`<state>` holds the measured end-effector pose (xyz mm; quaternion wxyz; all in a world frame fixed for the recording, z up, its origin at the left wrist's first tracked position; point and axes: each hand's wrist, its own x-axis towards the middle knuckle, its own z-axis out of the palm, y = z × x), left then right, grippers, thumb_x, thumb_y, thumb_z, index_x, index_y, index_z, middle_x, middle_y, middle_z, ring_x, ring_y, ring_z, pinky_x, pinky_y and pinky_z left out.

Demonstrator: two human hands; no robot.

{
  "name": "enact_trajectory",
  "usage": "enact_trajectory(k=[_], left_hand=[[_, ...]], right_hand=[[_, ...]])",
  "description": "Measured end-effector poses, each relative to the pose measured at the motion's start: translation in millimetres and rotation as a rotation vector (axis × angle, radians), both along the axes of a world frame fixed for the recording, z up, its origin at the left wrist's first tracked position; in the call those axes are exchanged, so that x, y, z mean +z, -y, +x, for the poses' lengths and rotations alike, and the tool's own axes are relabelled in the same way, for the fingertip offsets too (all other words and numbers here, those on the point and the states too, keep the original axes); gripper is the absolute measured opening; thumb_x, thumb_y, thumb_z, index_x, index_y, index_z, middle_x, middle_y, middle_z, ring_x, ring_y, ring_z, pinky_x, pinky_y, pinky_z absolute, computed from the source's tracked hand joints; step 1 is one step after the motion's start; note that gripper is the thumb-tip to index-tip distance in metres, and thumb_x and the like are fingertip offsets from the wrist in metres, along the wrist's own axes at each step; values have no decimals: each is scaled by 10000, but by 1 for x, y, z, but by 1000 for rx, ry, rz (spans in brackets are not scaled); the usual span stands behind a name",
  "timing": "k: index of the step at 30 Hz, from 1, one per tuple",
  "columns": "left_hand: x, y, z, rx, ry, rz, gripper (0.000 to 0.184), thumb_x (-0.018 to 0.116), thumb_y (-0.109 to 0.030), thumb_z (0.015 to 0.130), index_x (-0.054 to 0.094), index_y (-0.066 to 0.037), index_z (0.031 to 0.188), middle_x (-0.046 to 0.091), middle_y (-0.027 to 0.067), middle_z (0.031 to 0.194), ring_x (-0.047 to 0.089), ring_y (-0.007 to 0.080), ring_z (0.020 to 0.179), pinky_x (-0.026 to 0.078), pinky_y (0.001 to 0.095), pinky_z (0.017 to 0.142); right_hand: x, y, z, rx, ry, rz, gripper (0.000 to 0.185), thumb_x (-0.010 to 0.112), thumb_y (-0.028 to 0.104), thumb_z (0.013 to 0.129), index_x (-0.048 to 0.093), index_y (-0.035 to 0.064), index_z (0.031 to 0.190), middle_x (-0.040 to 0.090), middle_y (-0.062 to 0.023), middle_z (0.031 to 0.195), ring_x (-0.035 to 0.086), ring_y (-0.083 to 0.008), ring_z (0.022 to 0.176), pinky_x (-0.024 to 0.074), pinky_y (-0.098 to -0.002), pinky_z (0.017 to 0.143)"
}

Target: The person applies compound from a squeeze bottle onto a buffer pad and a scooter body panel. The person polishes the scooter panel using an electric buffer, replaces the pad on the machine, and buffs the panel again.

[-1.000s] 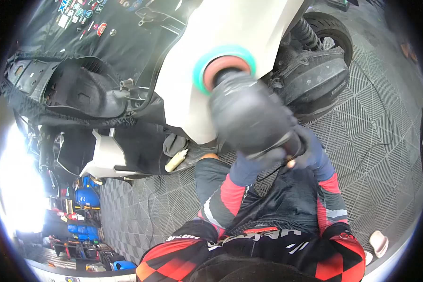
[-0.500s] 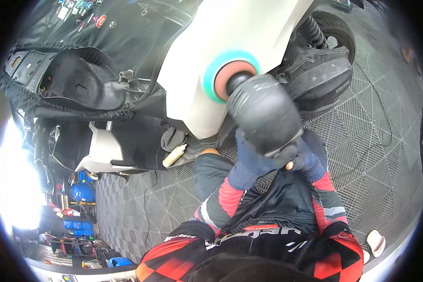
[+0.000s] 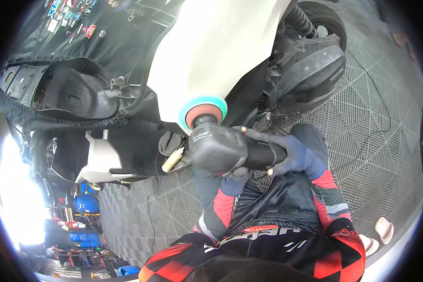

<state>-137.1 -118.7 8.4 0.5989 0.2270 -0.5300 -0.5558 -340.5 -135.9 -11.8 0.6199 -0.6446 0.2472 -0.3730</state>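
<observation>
A black polisher with a teal-rimmed, orange-centred pad is in both my hands. The pad lies against the lower end of the white body panel of a scooter. My right hand, in a dark glove with bare fingertips, wraps round the polisher's rear handle. My gloved left hand grips the near side of the tool's head, its fingers partly hidden beneath. Left of the pad, a cream squeeze bottle lies beside a grey cloth on the scooter's footboard.
The scooter's open underseat compartment is at left, the black engine casing and rear wheel at upper right. A cable crosses the tiled floor. Pink slippers lie at lower right; blue containers stand at lower left.
The polisher has moved down and left along the white panel to its lower end, and its body has swung so the handle points right. Both hands have moved with it; my left hand is lower.
</observation>
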Motion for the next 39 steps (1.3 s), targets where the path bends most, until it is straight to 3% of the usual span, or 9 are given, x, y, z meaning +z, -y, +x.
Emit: enact_trajectory(k=[5, 7, 9, 11, 15, 25, 31, 37, 39], left_hand=[[60, 11, -49, -87, 182, -40, 1081, 880, -477, 774, 291, -6, 1549, 582, 172, 1355, 566, 290, 1274, 441, 437, 1096], [77, 24, -68, 13, 341, -112, 827, 908, -272, 745, 495, 6, 1406, 685, 132, 1199, 678, 229, 1073, 548, 384, 905], [106, 44, -85, 189, 863, -614, 735, 900, -211, 703, 557, -3, 1319, 712, 124, 1118, 701, 214, 991, 564, 374, 856], [145, 46, -123, 70, 565, -182, 728, 907, -230, 659, 566, -13, 1264, 700, 130, 1105, 697, 224, 979, 562, 366, 860], [156, 62, -149, 34, 498, -200, 732, 929, -256, 616, 568, -15, 1205, 688, 119, 1078, 695, 223, 946, 563, 366, 851], [104, 30, -61, 8, 635, -96, 821, 958, -307, 622, 570, -21, 1286, 703, 130, 1143, 695, 213, 1007, 558, 373, 891], [38, 33, 10, -13, 893, -598, 868, 929, -272, 713, 495, -80, 1440, 634, 104, 1313, 638, 212, 1157, 491, 373, 1030], [55, 9, 47, -155, 514, -441, 1027, 890, -291, 789, 249, 21, 1530, 595, 186, 1309, 624, 286, 1205, 508, 405, 1038], [54, -17, 47, 19, 98, -22, 1021, 896, -340, 787, 272, -5, 1523, 577, 168, 1329, 622, 284, 1204, 532, 449, 1032]], right_hand=[[0, 9, -24, -34, 250, 62, 852, 901, 269, 647, 563, -60, 1357, 678, -69, 1211, 603, -107, 1067, 500, -301, 934], [16, 8, -42, -23, 205, 158, 858, 896, 306, 631, 570, -59, 1336, 676, -81, 1187, 610, -138, 1059, 505, -306, 931], [14, 1, -41, 7, 399, 222, 852, 871, 409, 658, 579, -44, 1317, 676, -94, 1176, 633, -177, 1045, 517, -317, 917], [4, -9, -43, -280, 517, 334, 935, 827, 607, 702, 570, -43, 1323, 677, -129, 1180, 651, -215, 1049, 528, -337, 913], [-44, 5, -31, -460, 687, 270, 1107, 613, 895, 728, 572, -20, 1349, 675, -129, 1209, 648, -226, 1093, 525, -367, 950], [-35, -10, -4, -104, 560, 326, 1079, 883, 579, 663, 459, -12, 1460, 628, -116, 1306, 586, -212, 1211, 482, -329, 1003], [-28, -2, 17, 94, 456, 346, 1022, 948, 349, 581, 511, -19, 1427, 640, -108, 1266, 616, -195, 1133, 479, -291, 985], [1, -17, 42, -29, 199, 139, 815, 929, 311, 671, 582, -36, 1322, 704, -62, 1098, 653, -168, 999, 520, -325, 893], [14, -21, 49, -148, -107, -34, 750, 938, 342, 656, 631, 19, 1259, 718, -90, 1001, 676, -168, 931, 536, -340, 829]])
